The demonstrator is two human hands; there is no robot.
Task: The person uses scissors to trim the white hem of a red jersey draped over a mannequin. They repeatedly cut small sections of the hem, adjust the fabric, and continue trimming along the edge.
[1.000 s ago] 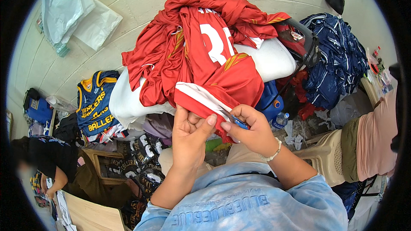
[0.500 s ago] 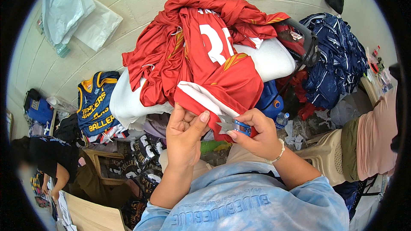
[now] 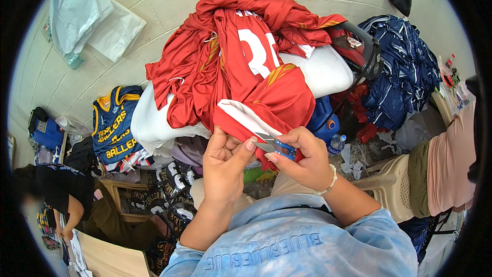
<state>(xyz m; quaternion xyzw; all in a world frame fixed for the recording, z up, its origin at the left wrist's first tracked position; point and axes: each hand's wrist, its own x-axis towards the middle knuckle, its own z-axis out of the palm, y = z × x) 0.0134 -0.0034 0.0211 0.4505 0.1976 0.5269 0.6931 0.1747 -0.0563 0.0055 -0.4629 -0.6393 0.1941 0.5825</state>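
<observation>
My left hand [image 3: 224, 161] pinches the hem of a red jersey [image 3: 287, 95] between thumb and fingers. White lining shows where the fabric is folded back. My right hand [image 3: 306, 158] grips a pair of blue-handled thread snips [image 3: 284, 149]. Their two metal blades stand slightly apart and point left, at the hem close beside my left thumb. Whether a thread lies between the blades is too small to tell. The rest of the jersey, with a large white figure on it, spreads back over a white padded surface [image 3: 328, 72] among more red garments.
Behind the red pile stands a dark clothes iron or similar appliance [image 3: 366, 54]. Navy garments [image 3: 397, 72] heap at the right, near a beige plastic chair [image 3: 394, 187]. A navy-and-yellow jersey [image 3: 118, 128] hangs at the left. Another person [image 3: 64, 190] works at the lower left.
The snips have moved slightly left and up, so the blades now sit at my left fingertips. My left hand has shifted a little right with the hem.
</observation>
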